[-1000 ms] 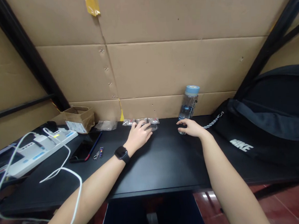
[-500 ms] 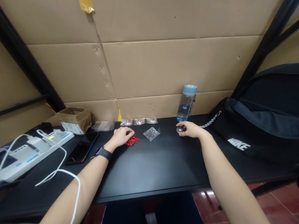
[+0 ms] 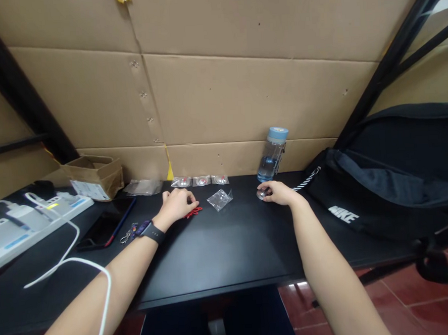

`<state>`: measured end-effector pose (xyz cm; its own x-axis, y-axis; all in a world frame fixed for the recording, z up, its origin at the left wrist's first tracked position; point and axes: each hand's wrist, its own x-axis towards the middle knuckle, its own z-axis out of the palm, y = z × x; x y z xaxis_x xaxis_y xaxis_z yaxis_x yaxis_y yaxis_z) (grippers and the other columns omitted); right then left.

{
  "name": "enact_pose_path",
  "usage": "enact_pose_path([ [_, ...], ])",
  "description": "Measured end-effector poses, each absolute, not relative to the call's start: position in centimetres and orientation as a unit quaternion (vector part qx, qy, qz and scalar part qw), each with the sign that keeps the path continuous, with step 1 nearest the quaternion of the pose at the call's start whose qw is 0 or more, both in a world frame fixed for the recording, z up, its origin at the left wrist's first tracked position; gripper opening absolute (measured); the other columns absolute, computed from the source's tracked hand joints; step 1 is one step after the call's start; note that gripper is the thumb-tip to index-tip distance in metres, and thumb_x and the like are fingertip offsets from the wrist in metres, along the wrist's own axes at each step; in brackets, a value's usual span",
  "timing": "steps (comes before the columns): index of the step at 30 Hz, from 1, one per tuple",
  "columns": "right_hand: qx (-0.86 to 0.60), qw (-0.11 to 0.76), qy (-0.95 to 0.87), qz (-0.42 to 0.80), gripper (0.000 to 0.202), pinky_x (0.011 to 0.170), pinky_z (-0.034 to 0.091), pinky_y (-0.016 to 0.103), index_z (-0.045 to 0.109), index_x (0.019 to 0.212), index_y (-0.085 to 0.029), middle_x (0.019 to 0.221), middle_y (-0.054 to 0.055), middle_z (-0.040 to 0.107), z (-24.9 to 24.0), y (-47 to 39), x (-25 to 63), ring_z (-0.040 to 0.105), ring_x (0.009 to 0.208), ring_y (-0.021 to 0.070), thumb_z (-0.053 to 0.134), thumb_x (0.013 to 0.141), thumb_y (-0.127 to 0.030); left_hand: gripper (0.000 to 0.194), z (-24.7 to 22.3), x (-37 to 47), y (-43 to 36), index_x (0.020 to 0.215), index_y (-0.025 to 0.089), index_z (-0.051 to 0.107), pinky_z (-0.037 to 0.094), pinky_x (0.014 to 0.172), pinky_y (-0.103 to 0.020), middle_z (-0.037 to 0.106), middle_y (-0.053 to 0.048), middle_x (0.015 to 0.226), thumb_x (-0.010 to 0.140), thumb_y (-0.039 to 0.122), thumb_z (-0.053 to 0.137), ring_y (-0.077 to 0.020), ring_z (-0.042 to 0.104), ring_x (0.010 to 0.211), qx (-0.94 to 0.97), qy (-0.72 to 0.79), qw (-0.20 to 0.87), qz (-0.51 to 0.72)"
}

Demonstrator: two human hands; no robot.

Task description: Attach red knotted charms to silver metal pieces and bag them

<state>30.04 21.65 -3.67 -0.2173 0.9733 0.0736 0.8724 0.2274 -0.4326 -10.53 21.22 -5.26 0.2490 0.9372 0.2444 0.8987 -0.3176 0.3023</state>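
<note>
My left hand (image 3: 176, 207), with a dark watch on its wrist, is over a red cord (image 3: 195, 211) left of the middle of the black table. Its fingers are curled together on the cord and hide most of it. At the right, my right hand (image 3: 280, 192) has its thumb and fingers closed round a small, shiny, round metal piece (image 3: 261, 194) low at the tabletop. Between the hands lies a crumpled clear plastic bag (image 3: 220, 200). Behind it, three small wrapped packets (image 3: 201, 181) with red spots sit in a row by the cardboard wall.
A blue-capped water bottle (image 3: 272, 155) stands behind my right hand, and a black bag (image 3: 362, 189) fills the right side. At the left are a phone (image 3: 108, 222), keys (image 3: 127, 234), an open small box (image 3: 95, 178), clear bags (image 3: 143, 187) and a power strip (image 3: 41, 224). A white cable crosses my left forearm.
The view has shifted slightly, moving the scene left. My left hand has moved further over the red cord and covers more of it. My right hand stays at the metal piece.
</note>
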Motion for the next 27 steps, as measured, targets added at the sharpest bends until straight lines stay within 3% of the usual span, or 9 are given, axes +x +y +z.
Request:
enact_pose_path([
  [12,-0.61,0.156,-0.769,0.106,0.046,0.08,0.055,0.027,0.074,0.115,-0.023,0.104,0.005,0.075,-3.2,21.5,30.2,0.07,0.084,0.0179,0.078,0.07,-0.012,0.022,-5.1,-10.2,20.9,0.074,0.028,0.075,0.033,0.089,-0.043,0.077,-0.002,0.1,0.088,0.03,0.058,-0.0294,0.062,0.107,0.788,0.591,0.058,0.16],
  [17,-0.619,0.163,-0.758,0.122,0.049,0.09,0.054,0.033,0.072,0.12,-0.023,0.113,0.008,0.075,-3.2,21.4,30.2,0.071,0.098,0.0238,0.081,0.072,-0.02,0.021,-5.6,-10.4,21.2,0.083,0.026,0.072,0.03,0.088,-0.042,0.076,-0.004,0.103,0.094,0.035,0.056,-0.0285,0.059,0.111,0.786,0.589,0.039,0.184],
  [22,-0.6,0.172,-0.767,0.147,0.045,0.093,0.054,0.034,0.07,0.122,-0.022,0.113,0.008,0.075,-3.6,21.7,30.5,0.071,0.099,0.0232,0.077,0.077,-0.02,0.023,-5.2,-10.5,21.2,0.093,0.025,0.065,0.027,0.088,-0.041,0.076,-0.002,0.096,0.101,0.037,0.047,-0.0245,0.06,0.108,0.771,0.583,0.025,0.256],
  [27,-0.591,0.176,-0.772,0.157,0.042,0.088,0.054,0.032,0.072,0.116,-0.021,0.108,0.007,0.076,-4.1,22.1,30.7,0.07,0.096,0.0216,0.078,0.075,-0.02,0.019,-3.8,-10.1,20.3,0.094,0.028,0.072,0.027,0.089,-0.04,0.076,-0.001,0.105,0.096,0.04,0.059,-0.0257,0.059,0.111,0.77,0.571,0.038,0.283],
])
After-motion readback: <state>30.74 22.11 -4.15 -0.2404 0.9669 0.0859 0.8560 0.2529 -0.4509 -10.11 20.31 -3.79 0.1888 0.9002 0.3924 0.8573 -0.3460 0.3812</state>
